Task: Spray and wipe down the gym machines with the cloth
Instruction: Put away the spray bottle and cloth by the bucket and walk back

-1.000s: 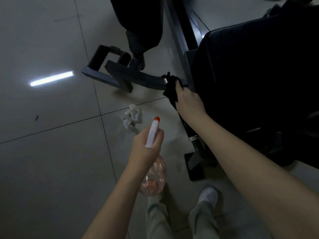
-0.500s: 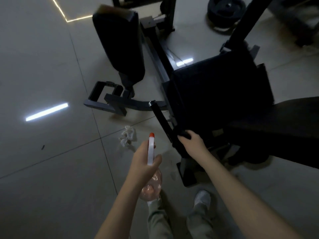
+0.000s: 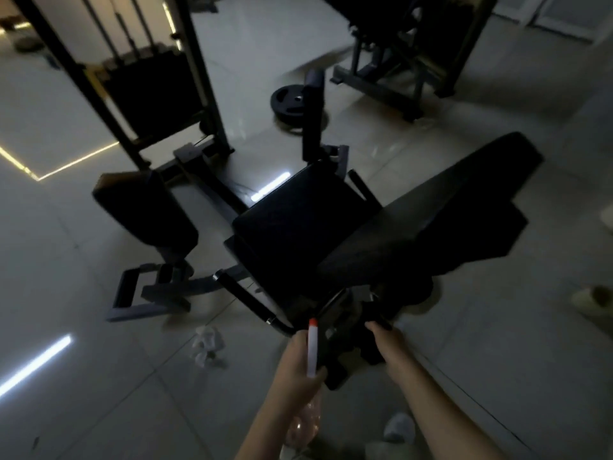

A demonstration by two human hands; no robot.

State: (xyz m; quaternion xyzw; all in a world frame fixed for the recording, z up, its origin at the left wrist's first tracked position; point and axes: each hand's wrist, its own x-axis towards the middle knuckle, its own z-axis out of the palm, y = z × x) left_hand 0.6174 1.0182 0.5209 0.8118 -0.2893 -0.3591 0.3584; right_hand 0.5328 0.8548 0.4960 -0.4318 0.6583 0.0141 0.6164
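Note:
My left hand grips a clear spray bottle whose white nozzle with a red tip points up. My right hand holds a dark cloth against the lower frame of the black gym machine, under its padded seat. The cloth is hard to tell apart from the dark metal around it. A black handle bar runs along the seat's left side, just ahead of my left hand.
A crumpled white rag lies on the tiled floor left of my hands. A leg pad and footrest frame stand left. A weight plate and other machines stand behind. My shoes are below.
My head has lifted, so more of the room shows. My right hand slid with the cloth from the machine's front bar down to the frame beneath the seat. The bottle stays in my left hand.

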